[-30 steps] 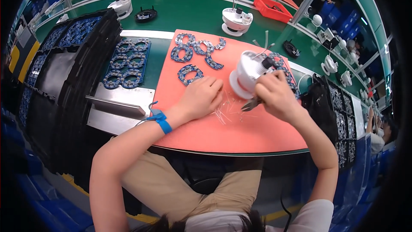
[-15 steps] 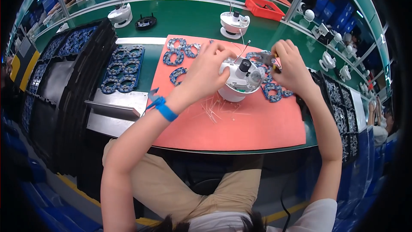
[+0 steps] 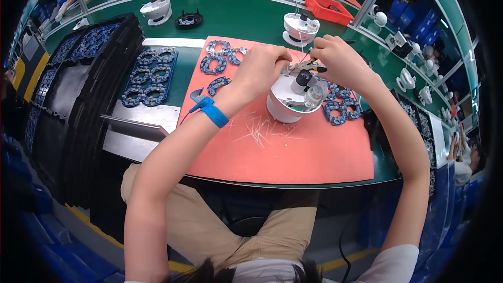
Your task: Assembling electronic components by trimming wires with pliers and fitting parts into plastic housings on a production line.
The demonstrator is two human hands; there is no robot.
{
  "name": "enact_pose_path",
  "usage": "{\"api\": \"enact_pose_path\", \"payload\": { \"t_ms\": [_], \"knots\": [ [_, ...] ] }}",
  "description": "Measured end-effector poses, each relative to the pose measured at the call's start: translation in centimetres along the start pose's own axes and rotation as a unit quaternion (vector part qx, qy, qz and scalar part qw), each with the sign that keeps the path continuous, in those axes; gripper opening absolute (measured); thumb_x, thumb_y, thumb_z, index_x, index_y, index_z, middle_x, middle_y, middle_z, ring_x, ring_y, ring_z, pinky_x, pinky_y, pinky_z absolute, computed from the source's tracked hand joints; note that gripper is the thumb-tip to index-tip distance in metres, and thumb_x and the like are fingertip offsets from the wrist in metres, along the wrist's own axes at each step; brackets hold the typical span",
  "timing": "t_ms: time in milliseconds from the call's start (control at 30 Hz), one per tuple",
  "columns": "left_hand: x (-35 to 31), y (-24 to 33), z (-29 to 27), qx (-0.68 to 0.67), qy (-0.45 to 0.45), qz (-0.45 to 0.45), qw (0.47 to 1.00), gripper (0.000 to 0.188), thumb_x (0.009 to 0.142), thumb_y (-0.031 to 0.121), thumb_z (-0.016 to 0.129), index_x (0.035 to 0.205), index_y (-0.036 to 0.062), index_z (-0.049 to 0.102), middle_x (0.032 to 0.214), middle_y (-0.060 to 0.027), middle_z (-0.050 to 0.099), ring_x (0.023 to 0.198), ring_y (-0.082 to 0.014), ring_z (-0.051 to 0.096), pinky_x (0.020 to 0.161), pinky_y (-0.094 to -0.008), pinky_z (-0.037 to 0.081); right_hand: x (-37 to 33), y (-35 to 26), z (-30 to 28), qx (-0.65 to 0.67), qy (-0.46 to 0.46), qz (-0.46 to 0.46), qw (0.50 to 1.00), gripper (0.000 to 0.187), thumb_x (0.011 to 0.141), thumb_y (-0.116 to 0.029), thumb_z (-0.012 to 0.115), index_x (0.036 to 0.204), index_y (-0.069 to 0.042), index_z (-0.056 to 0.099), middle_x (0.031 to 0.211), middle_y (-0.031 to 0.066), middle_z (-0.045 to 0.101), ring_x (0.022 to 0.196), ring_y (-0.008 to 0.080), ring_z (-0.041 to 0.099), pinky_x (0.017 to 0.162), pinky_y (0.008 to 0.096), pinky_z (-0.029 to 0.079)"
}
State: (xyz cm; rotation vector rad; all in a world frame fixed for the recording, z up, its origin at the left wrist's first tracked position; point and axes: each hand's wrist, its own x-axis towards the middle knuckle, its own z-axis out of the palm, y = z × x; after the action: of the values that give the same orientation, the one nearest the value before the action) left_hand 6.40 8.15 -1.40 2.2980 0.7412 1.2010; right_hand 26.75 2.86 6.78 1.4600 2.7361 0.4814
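Note:
A white rounded camera housing [image 3: 283, 104], open at the top with a black lens barrel [image 3: 303, 78] and a clear round part [image 3: 314, 96], stands on the pink mat [image 3: 325, 160]. My left hand [image 3: 262, 67] is closed in a pinch over its far rim; whatever lies between the fingertips is too small to name. Wrapped in my right hand [image 3: 340, 62] are small pliers [image 3: 316, 68] with black and yellow handles. Their jaws reach to my left fingertips, above the housing. Thin white strips [image 3: 257, 132], like cable tie ends, lie scattered in front of the housing.
Blue ring-shaped circuit boards [image 3: 213, 65] flank the housing; a panel of them [image 3: 152, 78] lies left of the mat. Black trays [image 3: 99, 99] are stacked further left. Behind stand a second white housing [image 3: 301, 29] and a red bin [image 3: 329, 9]. Other people work beyond.
My right hand has brought the pliers leftward to the housing, beside my left fingertips. My left hand has shifted slightly right, still pinching. The whole view has moved a little.

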Motion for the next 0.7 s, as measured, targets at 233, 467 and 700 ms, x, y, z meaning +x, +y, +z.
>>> {"api": "enact_pose_path", "payload": {
  "t_ms": [233, 467, 700],
  "knots": [
    [0.0, 0.0, 0.1, -0.019, 0.001, -0.005, 1.000, 0.012, 0.084, 0.004, 0.062, 0.092, -0.0018, 0.070, 0.082, -0.0145, 0.071, 0.076, -0.0242, 0.069, 0.071, -0.0317, 0.054, 0.3, -0.6, 0.0, 0.009, 0.006, 0.023, 1.000, 0.030, 0.063, -0.008, 0.077, 0.090, 0.000, 0.068, 0.091, 0.0097, 0.059, 0.093, 0.0275, 0.057, 0.085, 0.0388, 0.047],
    [-0.2, -0.2, 0.1, -0.016, 0.007, -0.004, 1.000, 0.012, 0.084, 0.004, 0.063, 0.091, -0.0023, 0.070, 0.082, -0.0150, 0.070, 0.075, -0.0228, 0.069, 0.070, -0.0309, 0.054, 0.1, -0.6, 0.4, 0.020, -0.004, 0.022, 1.000, 0.027, 0.063, -0.010, 0.079, 0.087, -0.001, 0.070, 0.086, 0.0115, 0.058, 0.081, 0.0298, 0.060, 0.072, 0.0400, 0.050],
    [-0.6, -0.1, 0.4, -0.074, 0.024, -0.026, 0.997, 0.011, 0.083, 0.002, 0.061, 0.089, -0.0028, 0.069, 0.079, -0.0155, 0.069, 0.071, -0.0227, 0.068, 0.066, -0.0313, 0.052, -1.0, -0.4, 0.8, 0.040, -0.011, 0.033, 0.999, 0.027, 0.062, -0.010, 0.076, 0.087, -0.002, 0.071, 0.079, 0.0117, 0.056, 0.071, 0.0303, 0.060, 0.064, 0.0407, 0.048]
  ]
}}
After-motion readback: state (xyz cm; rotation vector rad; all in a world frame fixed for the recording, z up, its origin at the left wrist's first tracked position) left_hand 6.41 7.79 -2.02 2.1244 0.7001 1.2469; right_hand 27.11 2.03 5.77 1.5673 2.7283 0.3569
